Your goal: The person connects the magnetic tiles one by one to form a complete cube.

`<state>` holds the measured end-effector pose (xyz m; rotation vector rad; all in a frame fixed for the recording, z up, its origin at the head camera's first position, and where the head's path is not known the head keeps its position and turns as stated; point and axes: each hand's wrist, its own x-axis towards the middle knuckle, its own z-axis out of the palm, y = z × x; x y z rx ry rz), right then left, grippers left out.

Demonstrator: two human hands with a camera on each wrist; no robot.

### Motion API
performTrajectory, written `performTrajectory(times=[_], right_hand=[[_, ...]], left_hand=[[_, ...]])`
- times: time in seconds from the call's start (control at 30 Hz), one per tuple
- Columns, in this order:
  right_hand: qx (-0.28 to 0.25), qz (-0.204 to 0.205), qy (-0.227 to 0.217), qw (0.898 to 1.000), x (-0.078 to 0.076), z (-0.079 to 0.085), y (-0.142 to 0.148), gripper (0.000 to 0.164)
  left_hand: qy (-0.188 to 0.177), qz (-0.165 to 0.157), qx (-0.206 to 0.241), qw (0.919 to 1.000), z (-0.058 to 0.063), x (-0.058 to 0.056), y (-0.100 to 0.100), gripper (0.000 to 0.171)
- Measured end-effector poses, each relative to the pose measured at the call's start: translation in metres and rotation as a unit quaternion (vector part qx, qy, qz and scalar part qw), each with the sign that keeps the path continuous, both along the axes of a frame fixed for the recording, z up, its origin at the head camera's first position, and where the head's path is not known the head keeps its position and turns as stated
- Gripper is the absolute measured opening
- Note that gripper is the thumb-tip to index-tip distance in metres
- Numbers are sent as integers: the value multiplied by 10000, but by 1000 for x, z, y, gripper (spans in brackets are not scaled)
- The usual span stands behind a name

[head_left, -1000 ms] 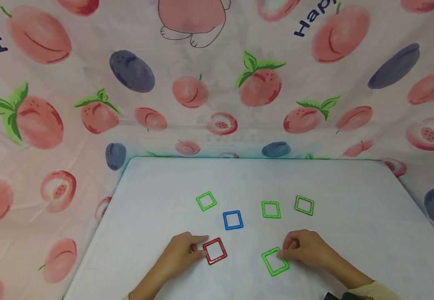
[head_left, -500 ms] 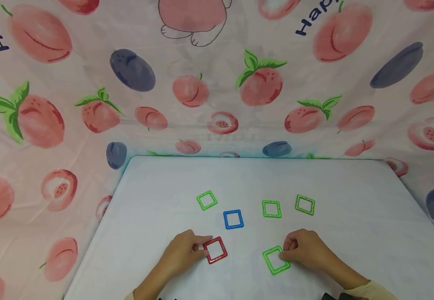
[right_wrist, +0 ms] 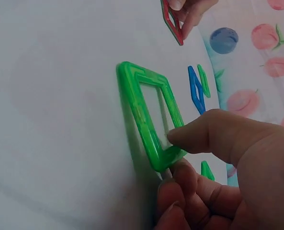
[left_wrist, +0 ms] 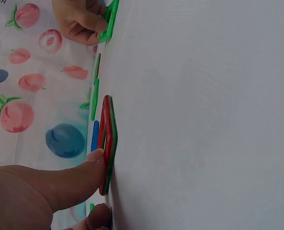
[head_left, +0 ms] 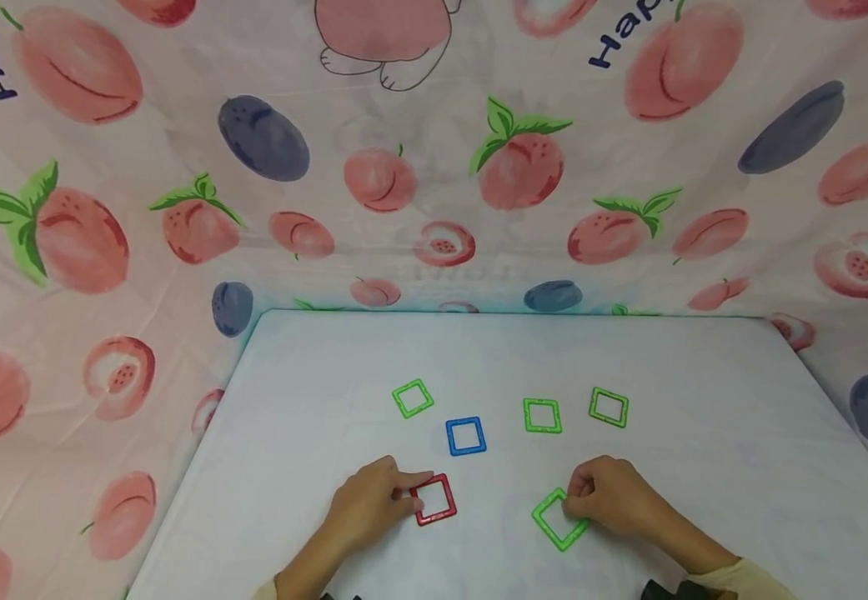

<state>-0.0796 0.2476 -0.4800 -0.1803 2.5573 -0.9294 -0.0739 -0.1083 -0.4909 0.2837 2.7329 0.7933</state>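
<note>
In the head view my left hand [head_left: 368, 504] pinches the left side of a red square magnetic tile frame [head_left: 437, 519]. The left wrist view shows the thumb on the red frame [left_wrist: 107, 120], with a green layer [left_wrist: 114, 151] lying flush behind it. To the right, my right hand [head_left: 615, 500] pinches a green square magnetic tile frame [head_left: 546, 532] by one corner. In the right wrist view the thumb presses the near edge of this green frame [right_wrist: 140, 117], and the curled fingers lie underneath. It tilts up from the table.
A blue square frame [head_left: 449, 439] lies beyond the red one. Farther back are three green square frames: one at left [head_left: 419, 411], one right of centre [head_left: 544, 431], one farther right [head_left: 606, 421]. A peach-printed cloth [head_left: 509, 242] hangs behind the white table [head_left: 313, 358].
The green frame has turned slightly and shifted a little to the right in my right hand. My left hand and the red frame have edged to the right, with the index finger farther along its top.
</note>
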Motion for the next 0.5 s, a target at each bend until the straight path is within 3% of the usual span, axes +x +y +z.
performTrajectory(times=[0.5], right_hand=[[-773,-81,-825,9936,-9,1,14,20]], left_hand=[[143,-287,83,9995,-2,-4,27,40]])
